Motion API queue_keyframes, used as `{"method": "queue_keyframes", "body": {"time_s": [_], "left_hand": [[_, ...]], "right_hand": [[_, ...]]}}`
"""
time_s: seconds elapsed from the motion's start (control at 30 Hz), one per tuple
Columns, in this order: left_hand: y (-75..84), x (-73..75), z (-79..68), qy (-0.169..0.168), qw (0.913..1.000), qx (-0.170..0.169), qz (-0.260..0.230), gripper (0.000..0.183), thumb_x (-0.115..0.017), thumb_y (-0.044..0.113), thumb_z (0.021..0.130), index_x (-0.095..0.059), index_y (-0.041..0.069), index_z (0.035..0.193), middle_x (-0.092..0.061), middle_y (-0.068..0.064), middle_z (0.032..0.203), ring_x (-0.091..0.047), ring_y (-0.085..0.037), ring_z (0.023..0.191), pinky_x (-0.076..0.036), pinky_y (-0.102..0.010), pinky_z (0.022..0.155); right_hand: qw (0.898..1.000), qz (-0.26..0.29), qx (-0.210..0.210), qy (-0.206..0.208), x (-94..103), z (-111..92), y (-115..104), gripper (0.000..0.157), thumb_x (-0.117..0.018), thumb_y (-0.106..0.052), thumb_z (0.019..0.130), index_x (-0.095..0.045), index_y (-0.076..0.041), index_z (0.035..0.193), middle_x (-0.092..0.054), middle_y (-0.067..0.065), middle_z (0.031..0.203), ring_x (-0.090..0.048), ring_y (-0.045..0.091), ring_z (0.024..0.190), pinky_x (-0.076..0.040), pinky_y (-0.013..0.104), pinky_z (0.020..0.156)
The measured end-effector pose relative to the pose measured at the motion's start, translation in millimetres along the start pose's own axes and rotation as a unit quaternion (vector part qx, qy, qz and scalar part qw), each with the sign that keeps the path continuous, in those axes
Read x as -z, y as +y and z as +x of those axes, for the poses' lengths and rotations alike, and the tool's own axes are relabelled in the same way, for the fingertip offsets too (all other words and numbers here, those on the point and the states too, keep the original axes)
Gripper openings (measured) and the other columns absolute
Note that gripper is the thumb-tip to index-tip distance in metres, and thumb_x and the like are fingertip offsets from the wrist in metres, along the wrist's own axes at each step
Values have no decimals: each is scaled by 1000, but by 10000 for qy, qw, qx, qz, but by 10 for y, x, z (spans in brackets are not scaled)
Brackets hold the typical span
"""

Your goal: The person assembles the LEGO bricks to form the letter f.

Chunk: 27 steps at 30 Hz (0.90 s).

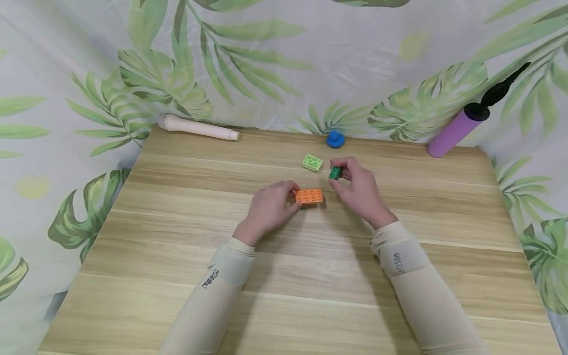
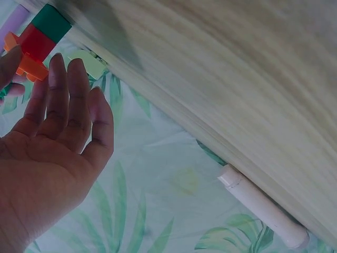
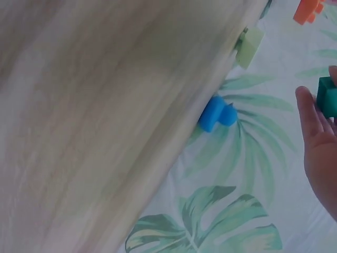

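Note:
My left hand [image 1: 270,206] pinches the left end of an orange toy brick [image 1: 309,196] with thumb and forefinger. In the left wrist view the orange brick is stacked with a red brick [image 2: 37,44] and a dark green brick [image 2: 51,22], both mostly hidden beneath it in the head view. My right hand [image 1: 360,191] holds a small green brick [image 1: 335,172] between thumb and fingers, a little right of the stack and farther back. A light green brick [image 1: 312,162] lies on the table behind the stack, hollow side up.
A small blue toy [image 1: 335,139] sits near the back edge of the wooden table [image 1: 310,305]. At the back left lies a pale pink microphone [image 1: 199,128]. A purple cylinder [image 1: 457,130] with a black top stands tilted at the back right, before the leaf-print cloth.

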<state>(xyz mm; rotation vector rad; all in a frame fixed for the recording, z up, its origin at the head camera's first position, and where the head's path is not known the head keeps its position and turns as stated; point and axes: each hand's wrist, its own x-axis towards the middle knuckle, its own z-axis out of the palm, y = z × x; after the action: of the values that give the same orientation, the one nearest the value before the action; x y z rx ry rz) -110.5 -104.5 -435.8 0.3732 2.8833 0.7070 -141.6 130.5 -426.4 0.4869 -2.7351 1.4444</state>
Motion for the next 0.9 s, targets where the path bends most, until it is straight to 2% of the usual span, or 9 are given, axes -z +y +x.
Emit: {"method": "queue_keyframes", "body": {"time_s": [0.17, 0.27, 0.4, 0.57, 0.77, 0.9], "left_hand": [[-10, 2, -2, 28, 10000, -26, 16, 33, -78, 30, 97, -71, 14, 126, -75, -3, 113, -69, -20, 96, -56, -42, 85], [-21, -1, -3, 44, 10000, -51, 41, 34, -78, 31, 98, -71, 14, 126, -76, -3, 113, -69, -20, 96, -57, -42, 85], [-35, -2, -4, 59, 9999, -100, 55, 34, -77, 31, 98, -71, 13, 126, -76, -3, 113, -70, -21, 97, -57, -42, 84], [-34, 5, -4, 52, 9999, -147, 28, 33, -77, 31, 99, -71, 13, 126, -75, -4, 113, -71, -21, 98, -58, -43, 83], [-18, 14, -5, 27, 9999, -148, 25, 33, -77, 31, 99, -71, 13, 126, -75, -4, 114, -70, -21, 97, -58, -43, 83], [-8, 10, -5, 14, 9999, -137, 22, 34, -77, 31, 99, -71, 13, 127, -75, -4, 114, -70, -21, 97, -58, -43, 83]], "right_hand": [[9994, -177, 153, -256, -87, -12, -57, 36, -77, -5, 96, -60, 2, 127, -61, 16, 126, -65, 33, 117, -57, 47, 102], [9984, -334, 240, -392, -139, -16, -92, 36, -80, -10, 94, -64, -1, 124, -64, 12, 118, -64, 34, 110, -56, 49, 96], [9971, -253, 226, -682, -200, -17, -134, 35, -83, -13, 92, -67, -4, 122, -68, 9, 113, -69, 29, 106, -58, 45, 96], [9946, -4, 195, -1019, -251, -11, -143, 35, -82, -8, 92, -66, -6, 122, -71, 8, 117, -73, 26, 113, -58, 42, 102], [9927, -390, 226, -1117, -241, -16, -155, 36, -85, -14, 91, -71, -13, 125, -73, 4, 129, -66, 28, 130, -49, 49, 113], [9908, -540, 180, -1229, -228, -22, -162, 35, -85, -17, 92, -72, -13, 125, -73, 5, 131, -64, 28, 133, -47, 51, 116]]}}
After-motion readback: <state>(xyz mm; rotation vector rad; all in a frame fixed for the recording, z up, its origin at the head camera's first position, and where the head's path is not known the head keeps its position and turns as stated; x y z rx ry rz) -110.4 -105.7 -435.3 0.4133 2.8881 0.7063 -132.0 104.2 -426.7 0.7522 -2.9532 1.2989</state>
